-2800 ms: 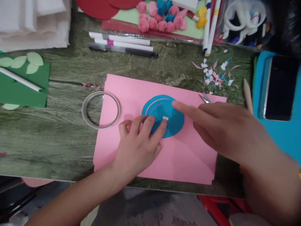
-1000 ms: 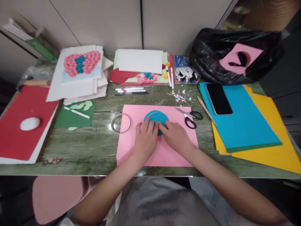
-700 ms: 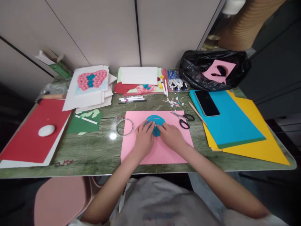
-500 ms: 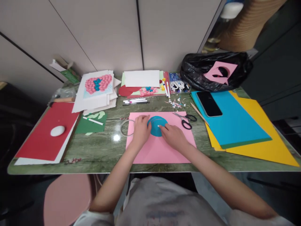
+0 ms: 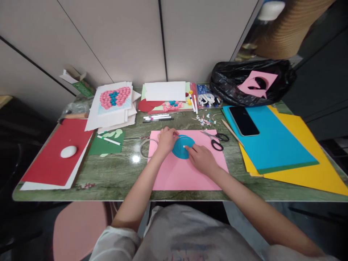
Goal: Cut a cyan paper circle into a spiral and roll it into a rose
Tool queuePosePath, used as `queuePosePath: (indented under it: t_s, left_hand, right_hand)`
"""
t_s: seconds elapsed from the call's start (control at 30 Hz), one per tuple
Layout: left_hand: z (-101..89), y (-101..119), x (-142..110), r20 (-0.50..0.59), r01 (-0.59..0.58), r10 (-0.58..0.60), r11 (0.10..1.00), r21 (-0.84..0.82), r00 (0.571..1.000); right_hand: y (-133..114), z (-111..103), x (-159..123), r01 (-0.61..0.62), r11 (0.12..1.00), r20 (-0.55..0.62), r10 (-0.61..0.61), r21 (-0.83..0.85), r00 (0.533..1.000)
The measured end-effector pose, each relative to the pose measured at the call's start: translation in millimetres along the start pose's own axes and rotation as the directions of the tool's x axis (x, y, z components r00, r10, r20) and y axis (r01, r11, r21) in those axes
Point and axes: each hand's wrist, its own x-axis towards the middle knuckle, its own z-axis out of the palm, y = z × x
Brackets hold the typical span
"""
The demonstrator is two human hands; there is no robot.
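A blue paper circle (image 5: 181, 150) lies over a pink sheet (image 5: 179, 177), with curved lines or edges near its top and a small white piece (image 5: 184, 146) near its middle. At the circle's upper left edge, the thumb and fingers of my left hand (image 5: 166, 140) are pinched together. My right hand (image 5: 202, 157) has its fingers curled, with the tips on the circle's right side close to the white piece. Black-handled scissors (image 5: 216, 139) rest at the sheet's upper right corner. A clear ring (image 5: 141, 148) lies partly beneath my left wrist.
Blue card (image 5: 280, 145) carrying a phone (image 5: 244, 120) and a pencil (image 5: 231, 131) are on the right. Red card (image 5: 54, 163) with a white oval object (image 5: 68, 151) lies left. Pens (image 5: 157, 117) and paper scraps (image 5: 204, 120) sit behind; a black bag (image 5: 228, 83) stands back right.
My left hand has shifted slightly up along the circle's edge, and its fingers are drawn closer together. My right hand stays at the circle's right side. The whole view has moved slightly.
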Motion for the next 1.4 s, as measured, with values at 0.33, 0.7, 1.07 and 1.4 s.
queuePosePath:
  t_s: [0.33, 0.7, 1.07, 1.4]
  left_hand:
    - [-0.8, 3.9, 11.0, 0.089, -0.059, 0.060, 0.998, -0.017, 0.994]
    - [-7.5, 7.3, 12.8, 0.109, -0.080, 0.089, 0.993, -0.085, 0.990]
    - [-8.5, 4.5, 16.7, 0.115, -0.083, 0.106, 0.978, -0.192, 0.988]
    - [4.2, -6.0, 12.5, 0.016, -0.102, 0.111, 0.955, -0.278, 0.994]
  right_hand:
    - [2.5, 0.3, 0.9, -0.032, 0.991, -0.027, 0.036, 0.131, 0.999]
    - [9.6, -3.5, 5.7, -0.114, 0.924, -0.034, 0.136, 0.366, 0.990]
    - [15.4, -9.9, 17.7, -0.104, 0.917, 0.071, 0.083, 0.385, 0.994]
    - [17.5, -6.4, 33.1, -0.157, 0.884, 0.097, 0.127, 0.439, 0.987]
